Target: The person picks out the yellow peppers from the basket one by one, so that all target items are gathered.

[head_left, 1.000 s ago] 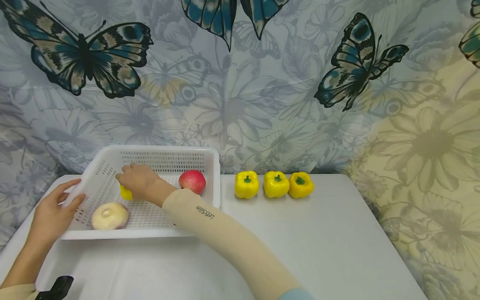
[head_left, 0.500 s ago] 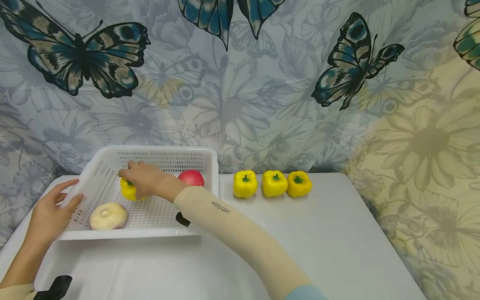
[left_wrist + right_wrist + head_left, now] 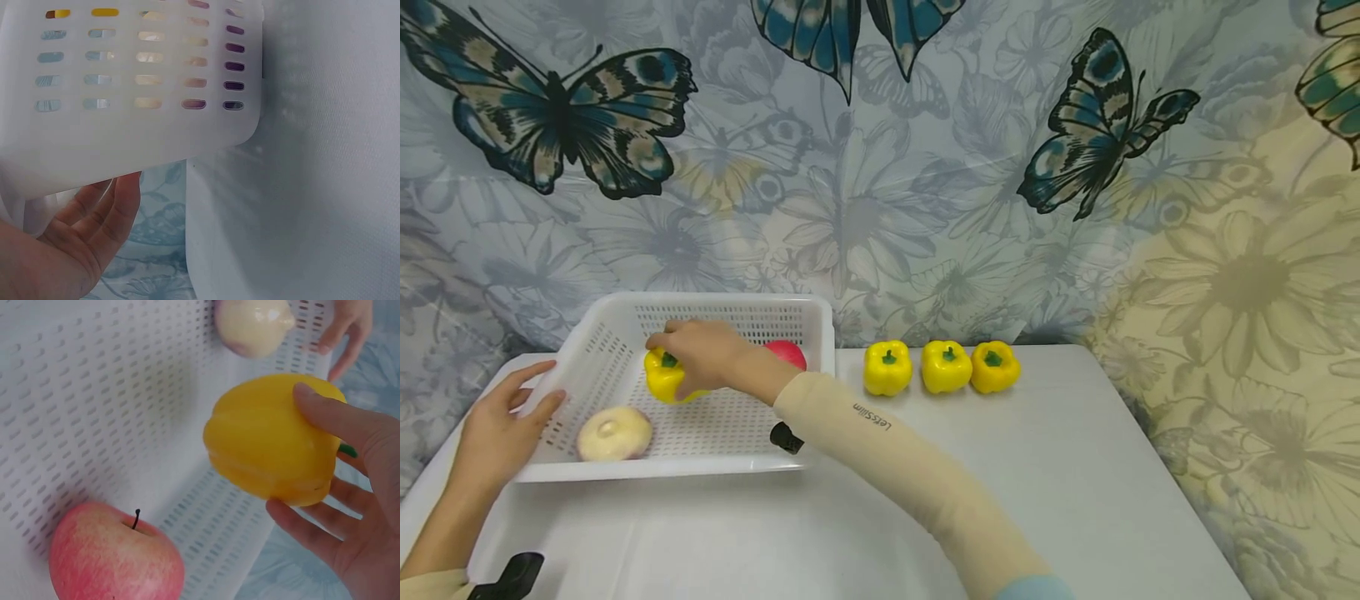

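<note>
My right hand (image 3: 702, 353) grips a yellow bell pepper (image 3: 662, 383) inside the white perforated basket (image 3: 662, 474). The right wrist view shows the thumb on one side of the pepper and the fingers round the other, with its green stem toward the palm. My left hand (image 3: 501, 433) holds the basket's left rim, thumb on the inner side and fingers beyond it. A pale round onion (image 3: 615, 433) lies at the basket's front left. To the right, a red apple (image 3: 788, 353) is partly hidden by my right forearm; the right wrist view shows the apple (image 3: 115, 556) more fully.
Three more yellow bell peppers (image 3: 947, 367) stand in a row on the white table (image 3: 1075, 483), right of the basket. Behind the table hangs a butterfly-patterned cloth (image 3: 910, 200). A black wrist mount (image 3: 786, 437) overlaps the basket's front right.
My right hand has drawn slightly to the right with the bell pepper, more of which now shows. The left hand keeps its place on the rim. The view has shifted a little.
</note>
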`<state>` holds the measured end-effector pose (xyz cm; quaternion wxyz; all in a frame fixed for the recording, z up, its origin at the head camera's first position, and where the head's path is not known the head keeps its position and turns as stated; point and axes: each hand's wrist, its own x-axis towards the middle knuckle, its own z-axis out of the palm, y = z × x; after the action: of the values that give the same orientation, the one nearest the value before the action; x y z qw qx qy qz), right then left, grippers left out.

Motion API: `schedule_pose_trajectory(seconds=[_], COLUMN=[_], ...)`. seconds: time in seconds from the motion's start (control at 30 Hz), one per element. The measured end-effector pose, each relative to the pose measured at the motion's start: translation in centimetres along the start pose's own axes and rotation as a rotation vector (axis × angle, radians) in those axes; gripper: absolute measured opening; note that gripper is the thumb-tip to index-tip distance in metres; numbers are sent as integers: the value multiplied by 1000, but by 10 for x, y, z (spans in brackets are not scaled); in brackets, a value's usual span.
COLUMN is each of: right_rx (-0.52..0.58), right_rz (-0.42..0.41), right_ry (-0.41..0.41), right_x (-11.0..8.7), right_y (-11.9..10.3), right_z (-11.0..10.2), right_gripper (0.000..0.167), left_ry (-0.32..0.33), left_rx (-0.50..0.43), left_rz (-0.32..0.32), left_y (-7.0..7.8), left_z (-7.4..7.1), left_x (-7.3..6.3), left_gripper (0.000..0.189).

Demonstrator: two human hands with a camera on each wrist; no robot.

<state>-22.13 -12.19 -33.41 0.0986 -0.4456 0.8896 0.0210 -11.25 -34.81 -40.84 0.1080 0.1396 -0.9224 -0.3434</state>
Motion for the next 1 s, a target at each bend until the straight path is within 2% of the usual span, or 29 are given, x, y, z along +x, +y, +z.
schedule_pose_trajectory(seconds=[0.2,0.43,0.63,1.0], right_rx=[112,187,221,376], right_rz=[-9,-41,-21,-20], right_ry=[38,145,189,282], right_x=[-14,-31,-43,-70], right_y=[11,31,44,70], right_z=[-8,-12,-12,-23], right_gripper=[74,71,72,72], left_ry=[3,-9,-10,-12], left_rx=[-6,-17,-24,-33], left_rz=[-10,-21,-22,-12], left_y=[-1,0,-3,-2], left_z=[-1,-2,-1,-1], left_x=[0,0,-2,-1], left_gripper=[56,57,57,57])
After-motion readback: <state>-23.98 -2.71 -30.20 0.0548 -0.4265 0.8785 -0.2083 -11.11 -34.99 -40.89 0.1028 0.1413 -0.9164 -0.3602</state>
